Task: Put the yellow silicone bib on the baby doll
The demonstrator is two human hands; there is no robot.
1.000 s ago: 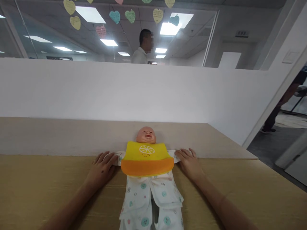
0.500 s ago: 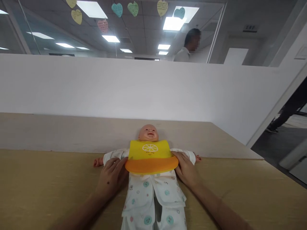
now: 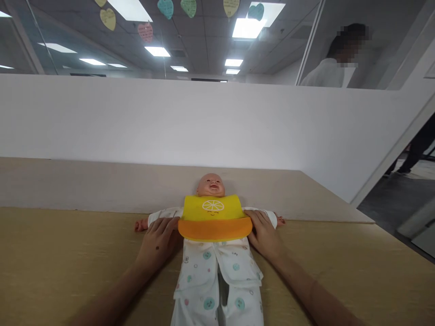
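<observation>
A baby doll (image 3: 210, 184) lies on its back, head toward the wall, arms spread to both sides. It wears white clothes (image 3: 200, 267) with a coloured print. Over its chest lies a yellow bib (image 3: 227, 206) with a white citrus slice and an orange pocket along the bottom. My left hand (image 3: 159, 237) rests on the doll's sleeve, its stretched fingertips at the bib's left edge. On the other side, my right hand (image 3: 265, 233) lies with fingers extended over the other sleeve, touching or close to the bib's right edge. Both thumbs are mostly hidden.
The doll lies on a wooden table (image 3: 68, 262) with a paler strip (image 3: 84, 185) along the back. A white wall (image 3: 152, 120) with glass above stands behind it. Heart-shaped notes (image 3: 165, 8) stick to the glass. A person (image 3: 326, 72) is beyond it; another person's legs (image 3: 416, 154) show at right.
My hands and the doll hold almost the same position; the view has tilted slightly. The person behind the glass has moved to the right.
</observation>
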